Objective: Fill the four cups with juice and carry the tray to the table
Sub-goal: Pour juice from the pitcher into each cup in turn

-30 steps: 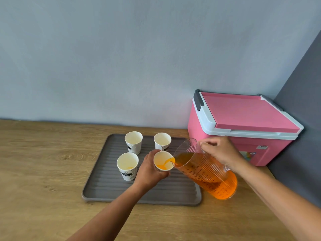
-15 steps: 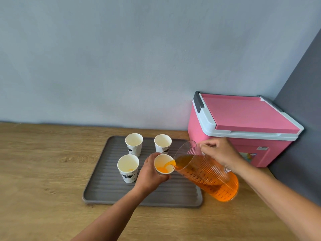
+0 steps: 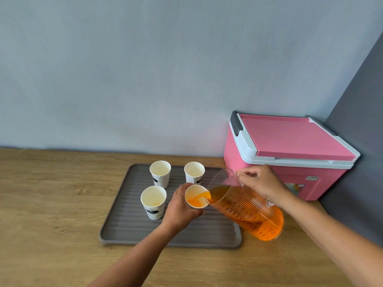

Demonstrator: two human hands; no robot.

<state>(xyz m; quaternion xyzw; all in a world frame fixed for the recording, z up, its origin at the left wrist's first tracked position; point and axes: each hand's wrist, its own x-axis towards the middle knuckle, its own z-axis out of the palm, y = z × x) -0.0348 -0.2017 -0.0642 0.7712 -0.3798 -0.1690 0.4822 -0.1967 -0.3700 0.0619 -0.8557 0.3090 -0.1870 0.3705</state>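
**Juice Pours into the Held Cup over the Tray**

A wooden counter (image 3: 51, 193) runs along a pale blue-grey wall (image 3: 145, 69). On it lies a grey ribbed tray (image 3: 128, 230), its long side towards the person. Three white paper cups with dark printed marks stand upright on the tray. The front-left cup (image 3: 153, 204) stands nearest the tray's left part, and a small patch of orange shows low inside it. The back-left cup (image 3: 160, 174) stands behind it, and the back-right cup (image 3: 194, 172) stands beside that one, well apart from it; both look pale inside.

The left hand (image 3: 180, 208) reaches in from below, over the tray's middle. Its fingers and thumb curl round the held cup (image 3: 195, 196), which sits just in front of the back-right cup. The hand hides the cup's base, so I cannot tell whether it rests on the tray. Orange juice (image 3: 194, 201) covers the bottom of this cup, and a thin stream runs into it.

The stream comes from a clear ribbed jug (image 3: 246, 208), tilted steeply with its lip at the held cup's right rim. Its lower part hangs above the counter past the tray's right edge and is full of orange liquid. The right hand (image 3: 259, 183) grips the jug from its upper right side, fingers closed at the rim.

Behind that hand, a pink cooler (image 3: 290, 146) with a white-edged lid sits shut in the corner, beside a dark panel (image 3: 362, 141).
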